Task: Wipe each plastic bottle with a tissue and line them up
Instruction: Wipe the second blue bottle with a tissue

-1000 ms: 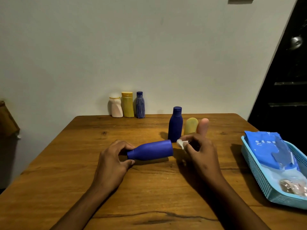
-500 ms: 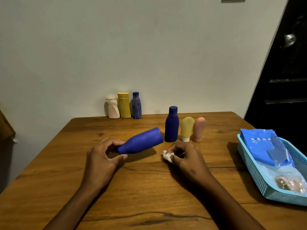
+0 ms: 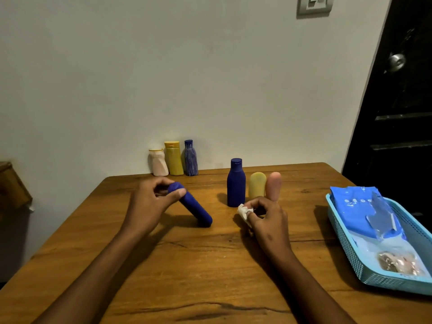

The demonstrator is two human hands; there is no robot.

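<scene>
My left hand [image 3: 149,202] grips the cap end of a blue bottle [image 3: 196,210], which is tilted with its base on the wooden table [image 3: 210,265]. A crumpled white tissue [image 3: 243,212] is pinched in my right hand [image 3: 266,218], just right of the tilted bottle. Behind the right hand stand three bottles in a row: a dark blue one [image 3: 236,183], a yellow one [image 3: 257,184] and a pink one [image 3: 273,184]. Further back, against the wall, stand a white bottle [image 3: 158,162], a yellow bottle [image 3: 173,158] and a striped blue bottle [image 3: 190,158].
A light blue plastic basket [image 3: 350,249] sits at the table's right edge, holding a blue tissue pack [image 3: 364,211]. A dark door [image 3: 402,101] is at the right, and a wooden object [image 3: 11,185] stands left of the table.
My left hand has swung the blue bottle from lying with its base raised to the right into a tilt with its base on the table. The right hand with the tissue stayed nearby.
</scene>
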